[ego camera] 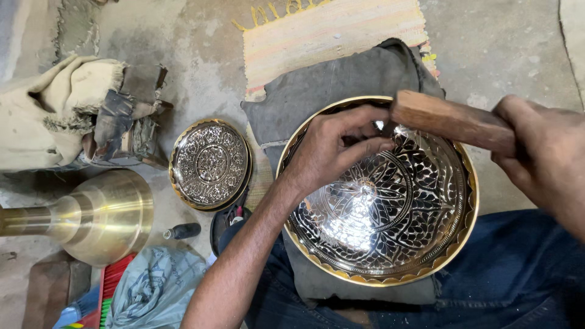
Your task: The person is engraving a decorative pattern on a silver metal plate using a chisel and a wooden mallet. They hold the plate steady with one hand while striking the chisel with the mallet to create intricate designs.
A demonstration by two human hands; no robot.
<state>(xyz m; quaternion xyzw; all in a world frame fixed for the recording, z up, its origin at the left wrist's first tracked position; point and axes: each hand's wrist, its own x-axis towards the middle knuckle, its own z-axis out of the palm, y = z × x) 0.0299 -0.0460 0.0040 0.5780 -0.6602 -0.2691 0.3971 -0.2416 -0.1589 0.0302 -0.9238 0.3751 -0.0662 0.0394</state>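
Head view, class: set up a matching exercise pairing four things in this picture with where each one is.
Things:
1. large engraved bowl
2. small engraved plate
3. wooden handle
4. brass vase-shaped piece

Places:
A. on the floor, far left
B. gripped in the right hand
C. on the grey cloth, under the left hand
D. on the floor, just left of the cloth

Pairs: 1-C, 2-D, 3-B, 4-A
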